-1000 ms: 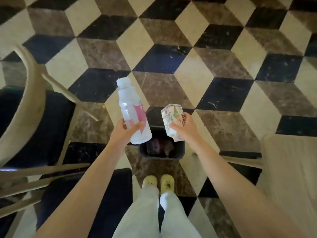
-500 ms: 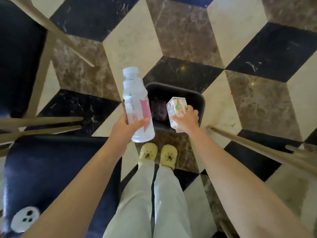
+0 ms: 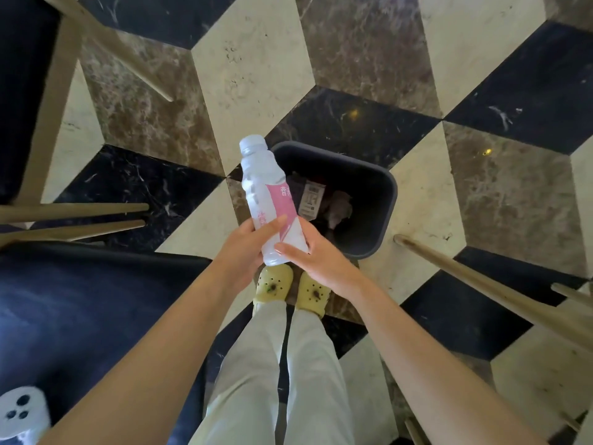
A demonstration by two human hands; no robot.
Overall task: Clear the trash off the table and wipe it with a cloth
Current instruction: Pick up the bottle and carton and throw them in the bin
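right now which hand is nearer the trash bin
Right. The right hand is at the near edge of the bin, holding the base of the bottle; the left hand grips it farther left.

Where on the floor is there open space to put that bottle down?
Bare floor lies beyond the bin, toward the top, and to its right, up to the wooden leg. It is crowded near the shoes, and left, among chair legs and the dark seat.
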